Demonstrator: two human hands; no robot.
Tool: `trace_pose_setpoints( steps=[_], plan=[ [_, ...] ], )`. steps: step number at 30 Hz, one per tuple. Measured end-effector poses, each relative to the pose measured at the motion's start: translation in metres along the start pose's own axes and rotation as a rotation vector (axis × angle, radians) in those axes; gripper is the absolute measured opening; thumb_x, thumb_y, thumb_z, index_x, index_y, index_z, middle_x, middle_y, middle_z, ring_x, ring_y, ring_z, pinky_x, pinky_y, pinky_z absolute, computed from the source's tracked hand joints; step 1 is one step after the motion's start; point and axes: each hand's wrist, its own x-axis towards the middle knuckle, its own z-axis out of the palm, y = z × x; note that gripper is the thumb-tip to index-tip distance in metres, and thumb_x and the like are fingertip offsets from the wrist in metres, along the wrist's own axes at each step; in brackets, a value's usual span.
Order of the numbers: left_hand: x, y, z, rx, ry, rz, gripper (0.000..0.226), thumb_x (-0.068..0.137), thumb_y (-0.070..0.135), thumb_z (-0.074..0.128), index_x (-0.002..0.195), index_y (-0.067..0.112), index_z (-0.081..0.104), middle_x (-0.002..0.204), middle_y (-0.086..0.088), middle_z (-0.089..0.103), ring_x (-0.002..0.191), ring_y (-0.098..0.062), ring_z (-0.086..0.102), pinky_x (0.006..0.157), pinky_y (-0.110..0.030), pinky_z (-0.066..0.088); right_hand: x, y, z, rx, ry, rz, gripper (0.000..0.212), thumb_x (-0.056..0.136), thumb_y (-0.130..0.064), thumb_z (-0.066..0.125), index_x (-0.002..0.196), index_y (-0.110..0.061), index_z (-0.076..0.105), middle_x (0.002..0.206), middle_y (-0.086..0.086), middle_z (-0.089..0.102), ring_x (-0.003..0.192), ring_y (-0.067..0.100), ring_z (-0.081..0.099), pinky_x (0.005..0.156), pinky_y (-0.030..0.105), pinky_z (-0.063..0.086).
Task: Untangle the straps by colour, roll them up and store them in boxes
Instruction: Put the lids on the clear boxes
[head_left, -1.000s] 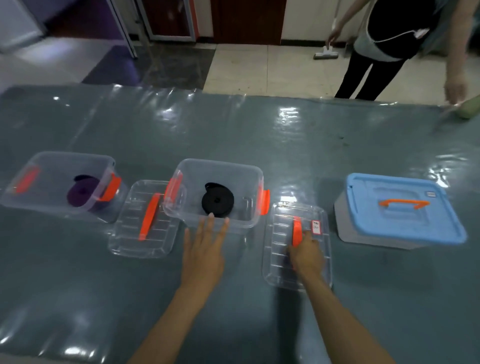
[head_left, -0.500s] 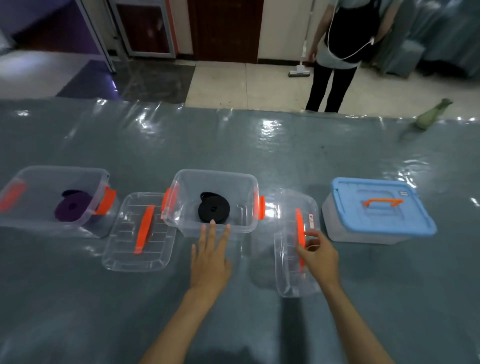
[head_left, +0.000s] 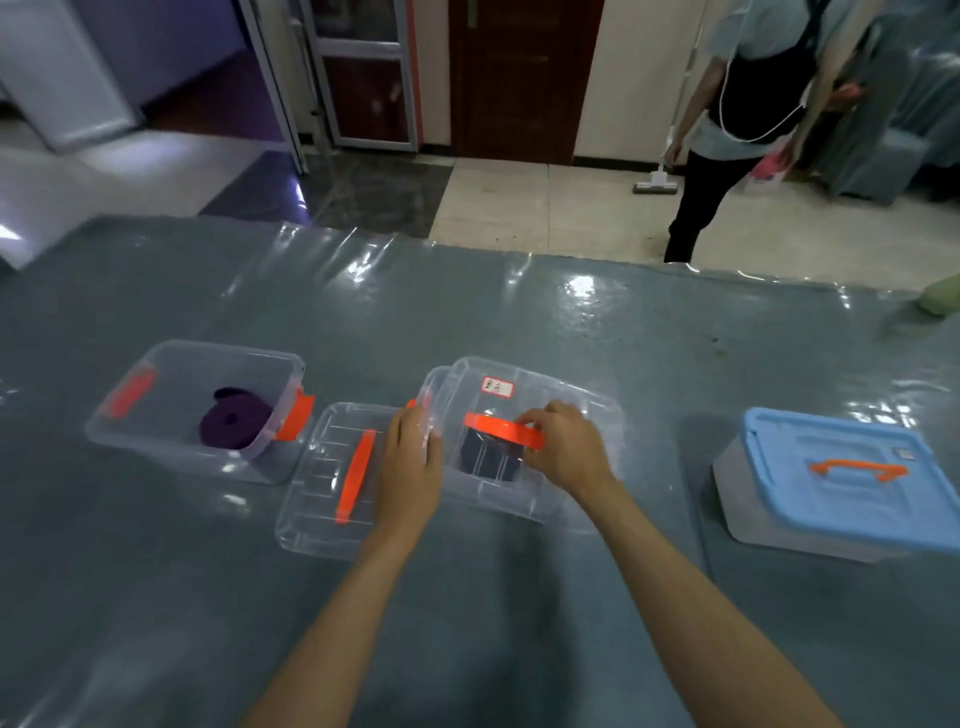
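A clear lid (head_left: 540, 389) with an orange handle lies on top of the middle clear box (head_left: 498, 499), which holds the rolled black strap (head_left: 488, 457). My right hand (head_left: 563, 447) grips the lid's orange handle. My left hand (head_left: 410, 462) holds the box's left end, fingers against the lid's edge. To the left stands an open clear box (head_left: 171, 441) with a rolled purple strap (head_left: 234, 423) inside. A second clear lid (head_left: 332, 488) with an orange handle lies flat between the two boxes.
A closed box with a blue lid (head_left: 841, 467) stands at the right on the grey, plastic-covered table (head_left: 519, 322). A person with a mop (head_left: 655, 182) stands on the floor beyond the far edge. A green object (head_left: 940, 296) sits at the far right edge.
My right hand lifted the clear lid off the table at the right and set it over the box with the black strap. My left hand moved from the box's front to its left end.
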Motion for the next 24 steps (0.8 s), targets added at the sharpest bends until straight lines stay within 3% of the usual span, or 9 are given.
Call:
trace_pose_setpoints(
  steps=[5,9,12,15,17,18,20,22,24],
  plan=[
    [0.041,-0.021,0.015,0.025,-0.260,-0.112,0.053,0.112,0.016,0.046,0.164,0.013,0.035,0.168,-0.012,0.038,0.155,-0.032,0.036,0.126,-0.047,0.030,0.030,-0.019,0.025,0.010,-0.011,-0.060,0.048,0.084,-0.016,0.072,0.130,-0.027,0.073,0.117,0.005,0.065,0.116,0.030,0.060,0.094,0.041,0.049],
    [0.043,-0.035,0.022,-0.074,-0.212,-0.153,0.051,0.113,0.008,0.040,0.163,0.011,0.037,0.169,-0.008,0.039,0.157,-0.025,0.036,0.129,-0.043,0.028,0.025,0.002,0.038,0.089,0.061,-0.176,0.043,0.091,-0.010,0.074,0.133,-0.019,0.074,0.123,0.007,0.068,0.115,0.032,0.064,0.094,0.045,0.049],
    [0.042,-0.039,0.024,-0.155,-0.184,-0.209,0.049,0.114,0.007,0.039,0.162,0.011,0.040,0.170,-0.008,0.035,0.160,-0.023,0.030,0.131,-0.041,0.022,0.013,0.023,0.046,0.044,0.228,-0.258,0.045,0.090,0.005,0.070,0.129,-0.017,0.076,0.133,0.010,0.070,0.126,0.039,0.065,0.100,0.051,0.049],
    [0.041,-0.041,0.026,-0.299,-0.126,-0.336,0.050,0.113,0.019,0.048,0.161,0.012,0.040,0.166,-0.010,0.041,0.154,-0.026,0.037,0.126,-0.041,0.030,-0.003,0.041,0.053,0.139,0.376,0.091,0.057,0.094,0.008,0.062,0.145,-0.018,0.065,0.158,0.015,0.053,0.152,0.040,0.042,0.119,0.056,0.035],
    [0.038,-0.044,0.029,-0.368,-0.122,-0.502,0.061,0.111,0.033,0.052,0.165,0.014,0.032,0.168,-0.009,0.038,0.153,-0.028,0.039,0.124,-0.042,0.032,-0.015,0.049,0.059,0.476,0.394,0.471,0.057,0.106,-0.019,0.062,0.160,-0.015,0.044,0.167,0.017,0.038,0.157,0.037,0.032,0.126,0.052,0.027],
    [0.037,-0.046,0.030,-0.388,-0.128,-0.571,0.063,0.110,0.038,0.054,0.165,0.015,0.033,0.167,-0.011,0.040,0.152,-0.030,0.042,0.124,-0.046,0.034,-0.019,0.051,0.062,0.693,0.346,0.632,0.066,0.106,-0.034,0.064,0.162,-0.013,0.038,0.165,0.015,0.041,0.154,0.035,0.037,0.125,0.049,0.030],
    [0.035,-0.049,0.034,-0.469,-0.087,-0.591,0.053,0.107,0.039,0.060,0.154,0.019,0.050,0.150,-0.008,0.060,0.137,-0.030,0.057,0.115,-0.048,0.046,-0.023,0.053,0.064,0.995,0.255,0.825,0.066,0.100,-0.051,0.068,0.146,-0.005,0.057,0.135,0.016,0.066,0.125,0.031,0.064,0.104,0.043,0.051],
    [0.032,-0.046,0.037,-0.518,0.027,-0.503,0.039,0.102,0.034,0.066,0.140,0.022,0.064,0.130,0.000,0.070,0.121,-0.021,0.066,0.099,-0.032,0.053,-0.024,0.052,0.062,0.960,0.305,0.771,0.052,0.098,-0.052,0.069,0.112,-0.002,0.073,0.090,0.008,0.070,0.084,0.025,0.066,0.073,0.035,0.052],
    [0.030,-0.042,0.037,-0.447,0.119,-0.409,0.035,0.103,0.024,0.067,0.137,0.020,0.068,0.126,0.004,0.072,0.114,-0.009,0.067,0.092,-0.016,0.051,-0.024,0.050,0.061,0.753,0.430,0.611,0.035,0.104,-0.042,0.063,0.117,-0.012,0.076,0.078,0.003,0.068,0.073,0.018,0.061,0.069,0.034,0.049]
  ],
)
